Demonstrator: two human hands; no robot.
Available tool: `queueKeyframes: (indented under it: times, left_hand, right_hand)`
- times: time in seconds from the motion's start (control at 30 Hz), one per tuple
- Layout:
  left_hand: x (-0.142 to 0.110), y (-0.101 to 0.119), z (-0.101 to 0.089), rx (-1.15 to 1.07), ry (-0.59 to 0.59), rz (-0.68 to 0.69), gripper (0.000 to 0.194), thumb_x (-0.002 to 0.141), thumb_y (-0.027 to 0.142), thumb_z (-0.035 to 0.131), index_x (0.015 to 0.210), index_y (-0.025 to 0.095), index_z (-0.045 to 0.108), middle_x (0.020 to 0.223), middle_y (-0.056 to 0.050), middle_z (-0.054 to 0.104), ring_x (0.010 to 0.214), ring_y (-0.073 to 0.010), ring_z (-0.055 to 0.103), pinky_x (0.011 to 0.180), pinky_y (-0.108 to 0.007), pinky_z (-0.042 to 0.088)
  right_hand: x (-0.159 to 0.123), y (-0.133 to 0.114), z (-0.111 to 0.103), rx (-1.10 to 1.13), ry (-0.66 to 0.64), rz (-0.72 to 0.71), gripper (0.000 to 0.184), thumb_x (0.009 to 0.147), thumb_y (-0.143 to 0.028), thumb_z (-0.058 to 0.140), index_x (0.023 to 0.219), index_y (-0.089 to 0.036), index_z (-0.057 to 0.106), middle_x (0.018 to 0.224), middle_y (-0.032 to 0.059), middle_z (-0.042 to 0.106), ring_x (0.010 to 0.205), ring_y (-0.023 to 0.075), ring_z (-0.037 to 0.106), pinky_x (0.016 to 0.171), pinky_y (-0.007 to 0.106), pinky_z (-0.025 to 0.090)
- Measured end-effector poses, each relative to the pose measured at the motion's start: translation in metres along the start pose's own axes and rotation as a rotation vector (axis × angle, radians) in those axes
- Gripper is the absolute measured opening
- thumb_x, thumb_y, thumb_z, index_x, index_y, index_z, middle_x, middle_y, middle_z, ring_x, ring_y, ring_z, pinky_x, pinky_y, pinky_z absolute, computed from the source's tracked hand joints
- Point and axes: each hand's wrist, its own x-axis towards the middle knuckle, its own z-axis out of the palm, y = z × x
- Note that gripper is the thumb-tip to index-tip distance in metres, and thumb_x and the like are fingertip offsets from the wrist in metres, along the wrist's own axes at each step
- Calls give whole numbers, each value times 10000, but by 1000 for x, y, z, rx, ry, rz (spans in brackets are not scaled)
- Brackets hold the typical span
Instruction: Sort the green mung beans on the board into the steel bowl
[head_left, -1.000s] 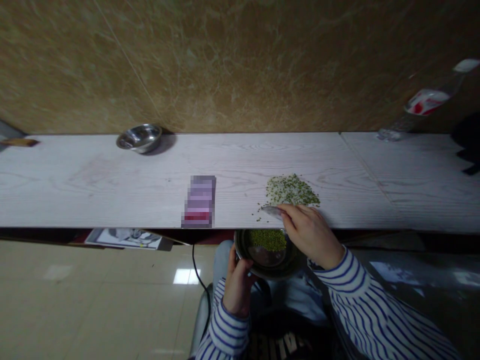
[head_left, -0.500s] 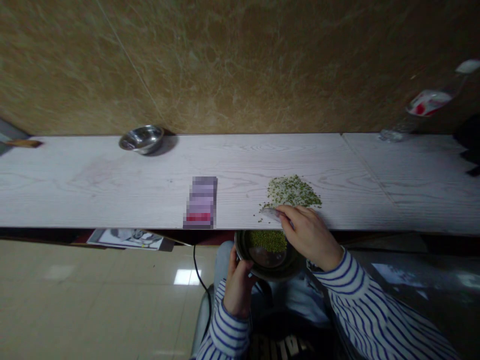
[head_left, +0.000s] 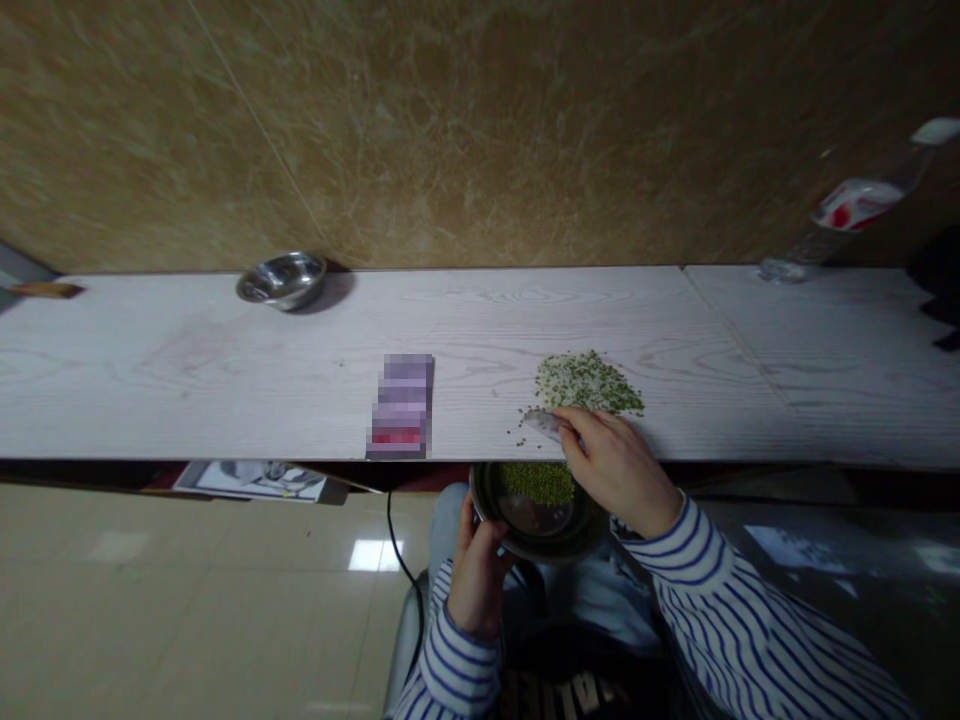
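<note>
My left hand (head_left: 480,575) grips the left rim of a metal bowl (head_left: 525,542) held below the table edge, over my lap. Green mung beans (head_left: 536,482) lie in its far part. My right hand (head_left: 615,465) is closed on a pale, see-through, flat piece (head_left: 541,421), perhaps plastic, held low at the table's front edge. Its tip is close to a few stray beans. Just beyond spreads a thin patch of mung beans mixed with white grains (head_left: 585,383). The right hand covers part of the bowl's right side.
A second metal bowl (head_left: 283,282) stands near the wall on the left. A blurred-out phone-like object (head_left: 401,405) lies at the front edge of the white wooden table (head_left: 465,330). A clear plastic bottle (head_left: 855,210) stands at the back right. An open drawer (head_left: 255,480) shows under the table.
My right hand and the see-through piece have shifted very slightly, and the piece shows a little more of its face. The left hand, bowl and bean patch look the same.
</note>
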Motion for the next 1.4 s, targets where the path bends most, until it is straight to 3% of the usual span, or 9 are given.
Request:
queueKeyframes:
  times: [0.4, 0.77, 1.17, 1.4]
  left_hand:
    - [0, -1, -1, 7, 10, 5, 605, 726, 181, 586, 1311, 287, 469, 1167, -63, 632, 987, -241, 609, 685, -314, 509]
    - [-2, 1, -1, -6, 38, -12, 585, 715, 181, 583, 1284, 280, 494, 1159, -64, 621, 926, -209, 600, 697, -324, 503]
    - [-1, 5, -2, -22, 47, -16, 625, 707, 196, 595, 1310, 303, 470, 1176, -64, 625, 988, -230, 606, 713, -322, 506]
    - [-1, 5, -3, -13, 34, -18, 578, 714, 191, 590, 1274, 284, 480, 1127, -55, 632, 946, -215, 609, 694, -315, 504]
  right_hand:
    - [2, -5, 3, -74, -5, 48, 299, 904, -189, 437, 1137, -170, 623, 950, 93, 723, 857, 221, 663, 811, 338, 496]
    - [8, 14, -5, -104, 3, 151, 327, 910, -223, 421, 1170, -168, 612, 937, 106, 730, 847, 242, 678, 774, 352, 499]
    - [15, -9, 0, -43, -22, 70, 315, 908, -193, 421, 1151, -163, 619, 980, 98, 730, 878, 210, 676, 829, 319, 487]
    - [15, -6, 3, -91, -27, 98, 311, 909, -206, 428, 1156, -178, 615, 924, 86, 739, 820, 206, 684, 773, 306, 494]
